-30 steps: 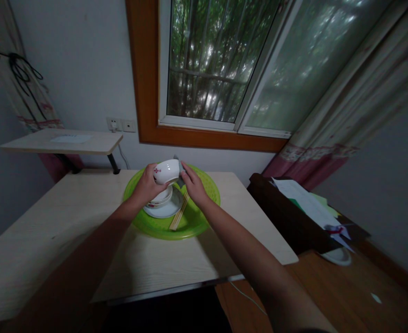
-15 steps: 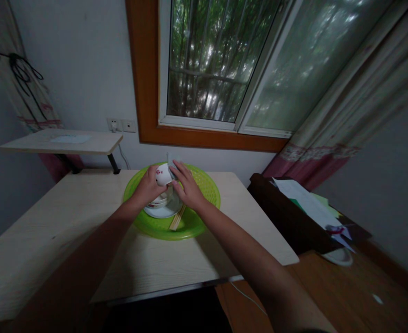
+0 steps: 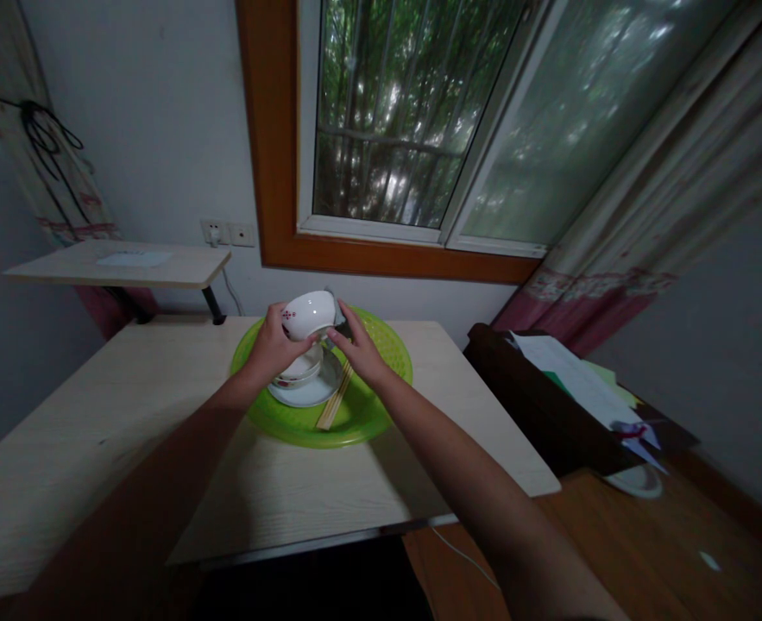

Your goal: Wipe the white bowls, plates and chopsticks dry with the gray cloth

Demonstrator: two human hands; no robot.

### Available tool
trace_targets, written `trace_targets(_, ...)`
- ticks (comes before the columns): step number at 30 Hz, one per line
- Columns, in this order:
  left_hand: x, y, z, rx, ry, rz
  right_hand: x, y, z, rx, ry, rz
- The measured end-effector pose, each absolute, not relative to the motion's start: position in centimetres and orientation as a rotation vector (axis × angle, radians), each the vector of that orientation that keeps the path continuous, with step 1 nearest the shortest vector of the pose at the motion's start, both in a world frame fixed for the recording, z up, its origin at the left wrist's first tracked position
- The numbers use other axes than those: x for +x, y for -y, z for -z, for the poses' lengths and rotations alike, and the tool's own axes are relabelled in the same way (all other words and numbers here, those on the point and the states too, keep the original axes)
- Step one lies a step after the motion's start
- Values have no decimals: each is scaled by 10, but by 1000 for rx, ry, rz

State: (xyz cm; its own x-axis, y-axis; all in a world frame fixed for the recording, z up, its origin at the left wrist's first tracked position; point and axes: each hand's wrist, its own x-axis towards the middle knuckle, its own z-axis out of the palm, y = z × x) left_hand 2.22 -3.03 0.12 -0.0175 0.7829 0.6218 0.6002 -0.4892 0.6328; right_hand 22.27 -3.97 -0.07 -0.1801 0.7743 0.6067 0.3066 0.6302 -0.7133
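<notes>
A white bowl (image 3: 310, 316) with a red pattern is tilted above the green basket (image 3: 381, 405), and my left hand (image 3: 272, 352) grips its left side. My right hand (image 3: 362, 352) is closed on a thin pale grey cloth (image 3: 338, 319), mostly hidden by the fingers, at the bowl's right edge. Under my hands, stacked bowls (image 3: 299, 373) rest on a white plate (image 3: 312, 395) inside the basket. To the right of the plate lie several light wooden chopsticks (image 3: 335, 398).
The basket sits on a pale wooden table (image 3: 329, 492). A small raised shelf (image 3: 115, 269) stands at its back left. Behind are a wall and a window (image 3: 412, 129). Right of the table is a dark brown piece of furniture (image 3: 536, 405) with papers (image 3: 578, 379) on it.
The bowl has turned in my hands, so more of its white side shows and its pattern sits nearer my left fingers. My right hand and the cloth have shifted slightly right.
</notes>
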Motion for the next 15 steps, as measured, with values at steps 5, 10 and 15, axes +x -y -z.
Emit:
trace_targets(5, 21, 33, -4, 1938, -1482, -1520, 221, 37, 8, -893, 1655, -751)
trace_targets(10, 20, 31, -2, 1925, -1362, -1477, 219, 38, 5, -913, 1575, -749)
trace_targets(15, 21, 29, 2, 1937, -1311, -1455, 220, 35, 5, -884, 1559, -718)
